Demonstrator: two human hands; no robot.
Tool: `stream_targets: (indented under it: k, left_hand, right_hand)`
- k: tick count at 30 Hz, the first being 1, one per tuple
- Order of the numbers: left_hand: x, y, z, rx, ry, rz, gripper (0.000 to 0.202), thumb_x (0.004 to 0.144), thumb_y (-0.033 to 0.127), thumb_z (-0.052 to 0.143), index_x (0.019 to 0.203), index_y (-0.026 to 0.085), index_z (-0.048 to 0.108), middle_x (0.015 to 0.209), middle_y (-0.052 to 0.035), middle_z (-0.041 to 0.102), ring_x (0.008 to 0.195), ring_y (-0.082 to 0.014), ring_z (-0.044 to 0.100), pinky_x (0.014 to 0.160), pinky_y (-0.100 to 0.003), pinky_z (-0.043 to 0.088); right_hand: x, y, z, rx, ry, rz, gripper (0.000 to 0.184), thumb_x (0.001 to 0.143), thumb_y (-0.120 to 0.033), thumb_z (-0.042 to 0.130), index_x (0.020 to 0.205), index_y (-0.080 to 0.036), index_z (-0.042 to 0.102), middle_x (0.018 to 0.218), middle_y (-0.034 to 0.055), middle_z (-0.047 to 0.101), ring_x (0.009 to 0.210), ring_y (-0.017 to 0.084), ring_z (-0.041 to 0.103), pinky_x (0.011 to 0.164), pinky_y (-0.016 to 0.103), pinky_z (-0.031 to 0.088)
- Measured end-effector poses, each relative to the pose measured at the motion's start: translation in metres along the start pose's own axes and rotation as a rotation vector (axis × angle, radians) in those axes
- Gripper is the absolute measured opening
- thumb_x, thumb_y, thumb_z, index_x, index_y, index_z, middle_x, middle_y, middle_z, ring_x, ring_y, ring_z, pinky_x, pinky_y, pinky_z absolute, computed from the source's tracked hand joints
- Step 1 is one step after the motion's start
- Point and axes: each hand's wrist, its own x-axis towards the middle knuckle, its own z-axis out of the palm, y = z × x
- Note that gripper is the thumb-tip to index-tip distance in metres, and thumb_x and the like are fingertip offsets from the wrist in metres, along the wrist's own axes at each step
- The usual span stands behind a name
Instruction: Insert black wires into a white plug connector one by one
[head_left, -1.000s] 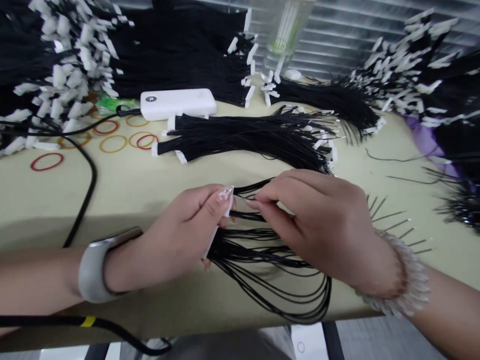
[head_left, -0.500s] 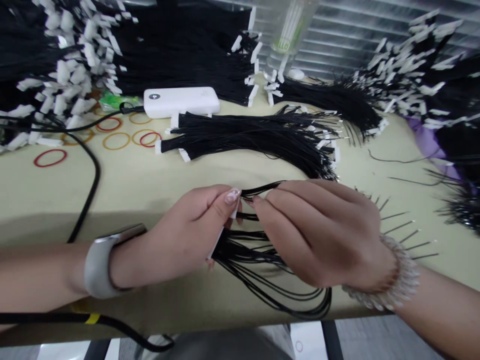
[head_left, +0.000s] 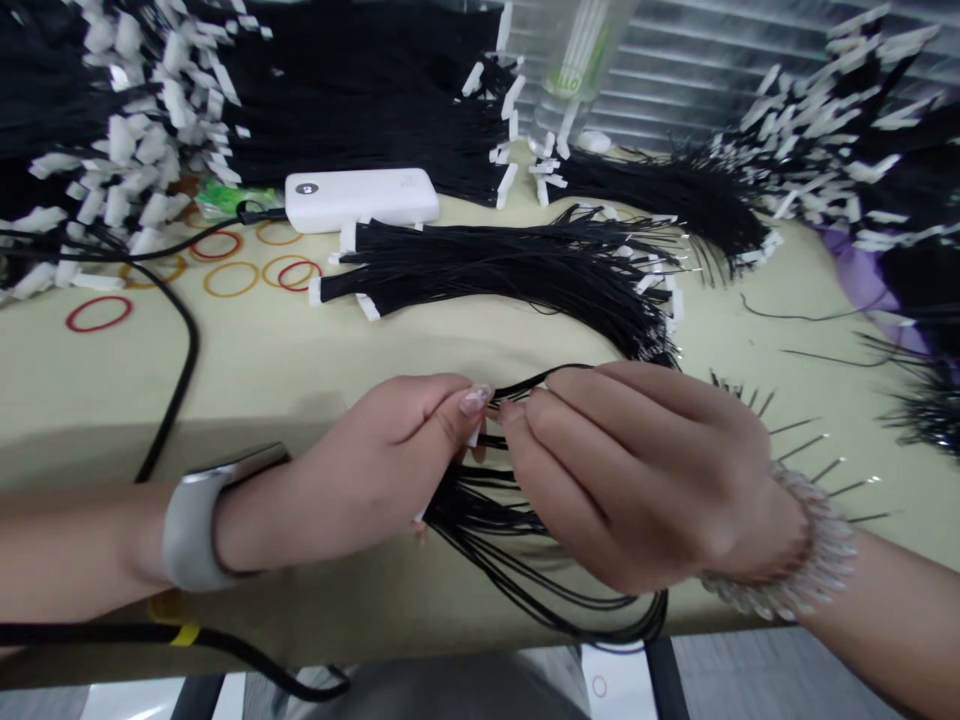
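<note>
My left hand (head_left: 375, 470), with a grey watch on its wrist, is closed on a white connector strip (head_left: 474, 436) from which several thin black wires (head_left: 525, 590) loop out over the table's front edge. My right hand (head_left: 637, 480), wearing a beaded bracelet, pinches one of these black wires right beside the strip, thumb and fingertips almost touching those of the left hand. The far ends of the wires (head_left: 817, 465) fan out past my right wrist with bare metal tips.
A bundle of black wires with white connectors (head_left: 495, 265) lies just behind my hands. Larger heaps fill the back left (head_left: 135, 130) and right (head_left: 840, 150). A white power bank (head_left: 360, 198), coloured rubber bands (head_left: 225, 280) and a thick black cable (head_left: 180, 370) lie at left.
My right hand has slid left along the wire until its fingertips meet the left hand at the connector strip. The left hand has stayed almost still.
</note>
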Motion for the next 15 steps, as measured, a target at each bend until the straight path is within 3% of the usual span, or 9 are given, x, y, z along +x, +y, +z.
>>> stream_targets:
  k: [6,11,15]
  left_hand:
    - [-0.0009,0.0011,-0.0011,-0.001,-0.035,-0.039,0.036,0.086,0.039,0.025,0.060,0.018,0.038,0.049,0.0033,0.044,0.046,-0.0087,0.041,0.042,-0.017,0.033]
    - [-0.0020,0.0006,-0.0010,-0.054,0.010,-0.066,0.035,0.085,0.041,0.028,0.063,0.018,0.041,0.050,0.0036,0.045,0.044,-0.0080,0.042,0.039,-0.016,0.033]
    - [-0.0007,0.0008,-0.0022,-0.067,-0.025,-0.011,0.034,0.085,0.040,0.028,0.062,0.018,0.041,0.051,0.0043,0.044,0.043,-0.0071,0.043,0.040,-0.016,0.035]
  right_hand:
    - [-0.0038,0.0019,0.0019,0.067,0.007,0.035,0.016,0.073,-0.013,0.051,0.062,-0.014,0.062,0.063,0.0038,0.061,0.050,0.014,0.052,0.048,0.033,0.044]
    - [-0.0097,0.0039,0.0028,0.210,-0.013,0.214,0.010,0.077,-0.015,0.048,0.071,-0.015,0.056,0.066,0.0041,0.059,0.064,0.014,0.052,0.055,0.030,0.044]
    - [-0.0085,0.0029,0.0042,0.322,-0.033,0.217,0.012,0.079,-0.013,0.042,0.073,-0.013,0.053,0.071,0.0068,0.060,0.069,0.015,0.052,0.056,0.029,0.044]
